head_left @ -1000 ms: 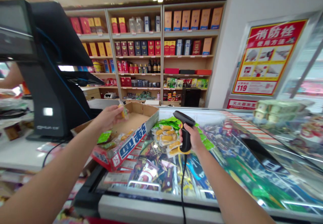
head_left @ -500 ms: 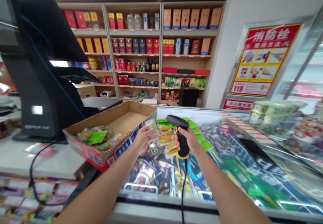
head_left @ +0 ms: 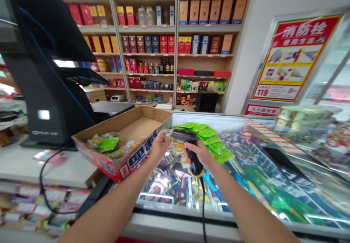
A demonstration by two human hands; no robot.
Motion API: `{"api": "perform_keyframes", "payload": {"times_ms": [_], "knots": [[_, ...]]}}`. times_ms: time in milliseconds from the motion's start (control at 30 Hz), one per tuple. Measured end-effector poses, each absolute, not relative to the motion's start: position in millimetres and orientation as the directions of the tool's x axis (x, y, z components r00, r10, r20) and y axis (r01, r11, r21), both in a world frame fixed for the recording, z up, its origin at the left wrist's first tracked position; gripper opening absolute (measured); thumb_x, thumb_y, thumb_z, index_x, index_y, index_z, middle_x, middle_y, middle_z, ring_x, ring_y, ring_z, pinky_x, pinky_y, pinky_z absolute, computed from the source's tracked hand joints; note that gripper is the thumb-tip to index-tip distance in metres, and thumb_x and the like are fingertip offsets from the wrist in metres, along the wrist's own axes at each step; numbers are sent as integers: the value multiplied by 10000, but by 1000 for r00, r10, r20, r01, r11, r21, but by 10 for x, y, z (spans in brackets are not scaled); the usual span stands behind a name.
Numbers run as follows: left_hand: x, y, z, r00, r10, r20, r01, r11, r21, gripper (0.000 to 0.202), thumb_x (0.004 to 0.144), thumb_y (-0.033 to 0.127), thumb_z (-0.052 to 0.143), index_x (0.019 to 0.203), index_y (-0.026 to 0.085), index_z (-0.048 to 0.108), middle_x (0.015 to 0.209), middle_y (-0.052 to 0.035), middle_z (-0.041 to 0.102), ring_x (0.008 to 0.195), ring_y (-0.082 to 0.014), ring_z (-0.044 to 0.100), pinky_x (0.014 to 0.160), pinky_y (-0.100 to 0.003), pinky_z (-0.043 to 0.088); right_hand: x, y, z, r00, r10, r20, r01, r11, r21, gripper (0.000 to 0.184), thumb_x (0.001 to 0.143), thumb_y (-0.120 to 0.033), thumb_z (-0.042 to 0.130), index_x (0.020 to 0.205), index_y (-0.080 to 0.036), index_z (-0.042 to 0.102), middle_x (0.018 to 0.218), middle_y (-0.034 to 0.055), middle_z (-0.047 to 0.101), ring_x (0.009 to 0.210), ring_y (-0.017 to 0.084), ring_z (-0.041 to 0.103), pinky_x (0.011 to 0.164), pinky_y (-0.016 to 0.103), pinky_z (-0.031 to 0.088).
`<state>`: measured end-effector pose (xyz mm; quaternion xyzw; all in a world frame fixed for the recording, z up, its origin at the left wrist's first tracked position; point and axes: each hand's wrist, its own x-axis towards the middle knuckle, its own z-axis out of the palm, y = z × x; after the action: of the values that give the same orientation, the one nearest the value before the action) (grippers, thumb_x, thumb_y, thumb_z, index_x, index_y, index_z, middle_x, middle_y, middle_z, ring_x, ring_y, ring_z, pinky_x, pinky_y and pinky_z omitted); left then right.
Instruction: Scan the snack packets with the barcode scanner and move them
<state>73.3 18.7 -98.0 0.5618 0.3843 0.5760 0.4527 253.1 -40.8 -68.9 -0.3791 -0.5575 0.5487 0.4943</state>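
Observation:
My right hand (head_left: 201, 151) is wrapped round the grip of a black barcode scanner (head_left: 194, 159) with a yellow base and a cable hanging down. The scanner's head points left, toward my left hand (head_left: 160, 145). Between the fingers of that hand is a small clear snack packet (head_left: 168, 135), partly hidden by the scanner. Yellow snack packets (head_left: 179, 146) lie on the freezer's glass top behind the scanner. Green packets (head_left: 209, 132) fan out in a row beyond and to the right of it.
An open cardboard box (head_left: 124, 159) with a few packets inside stands left of my hands. Farther left is a dark checkout terminal (head_left: 51, 89). A phone (head_left: 284, 161) lies on the glass at right, near egg cartons (head_left: 296, 117). Shelves of boxed bottles (head_left: 147, 44) line the back.
The scanner's head has moved left and now covers part of the packet in my left hand. The scanner is tilted more. My view has shifted slightly.

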Motion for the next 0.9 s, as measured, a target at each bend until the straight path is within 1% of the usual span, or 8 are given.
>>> {"api": "perform_keyframes", "payload": {"times_ms": [267, 433, 500, 600, 667, 733, 800, 900], "knots": [[733, 213, -1023, 44, 947, 319, -86, -315, 945, 580, 587, 343, 746, 1120, 222, 552, 850, 8, 619, 679, -167, 656, 550, -316, 594, 2539, -412, -670, -217, 971, 99, -123, 74, -990, 344, 681, -489, 681, 666, -166, 565, 471, -14, 566, 332, 111, 499, 334, 229, 403], [741, 204, -1027, 44, 947, 317, -91, -312, 946, 583, 588, 345, 746, 1120, 224, 539, 864, 1, 622, 710, -180, 659, 550, -311, 585, 2553, -401, -671, -204, 972, 113, -132, 87, -987, 359, 683, -499, 689, 671, -166, 554, 475, -15, 567, 333, 113, 507, 336, 228, 402], [742, 207, -1039, 38, 945, 325, -72, -322, 944, 547, 596, 341, 749, 1090, 219, 548, 877, -10, 640, 738, -185, 661, 571, -304, 578, 2569, -389, -669, -189, 974, 124, -154, 95, -983, 366, 681, -504, 696, 692, -163, 563, 484, -17, 575, 334, 114, 512, 331, 225, 402], [739, 205, -1048, 22, 914, 405, 45, -406, 913, 376, 615, 283, 742, 946, 194, 588, 841, -20, 667, 777, -180, 658, 711, -321, 570, 2621, -367, -649, -136, 979, 152, -200, 123, -972, 372, 682, -504, 705, 752, -158, 587, 497, -20, 587, 340, 113, 515, 326, 220, 403], [742, 192, -1029, 27, 869, 494, 165, -491, 856, 256, 648, 232, 713, 880, 194, 613, 829, -23, 686, 808, -179, 657, 816, -334, 542, 2678, -350, -622, -62, 981, 186, -245, 165, -955, 375, 681, -500, 711, 780, -158, 594, 498, -23, 588, 347, 115, 517, 327, 220, 407], [762, 168, -982, 37, 822, 568, 288, -553, 782, 217, 677, 195, 685, 891, 205, 645, 855, -30, 699, 842, -190, 656, 862, -340, 519, 2751, -333, -587, 31, 972, 231, -303, 229, -925, 372, 675, -498, 720, 787, -167, 591, 502, -28, 587, 352, 114, 516, 332, 224, 416], [811, 135, -905, 76, 785, 615, 414, -586, 697, 230, 699, 177, 671, 926, 212, 669, 898, -46, 703, 874, -206, 652, 867, -337, 509, 2830, -314, -552, 113, 956, 270, -354, 292, -888, 379, 660, -503, 735, 778, -176, 584, 504, -33, 585, 355, 112, 514, 336, 225, 420], [946, 84, -765, 183, 770, 611, 603, -579, 549, 233, 756, 184, 645, 984, 214, 674, 975, -67, 695, 910, -217, 647, 863, -328, 496, 2931, -282, -520, 181, 938, 296, -391, 345, -853, 394, 638, -513, 755, 764, -183, 580, 507, -31, 586, 365, 114, 518, 338, 227, 420]]}}
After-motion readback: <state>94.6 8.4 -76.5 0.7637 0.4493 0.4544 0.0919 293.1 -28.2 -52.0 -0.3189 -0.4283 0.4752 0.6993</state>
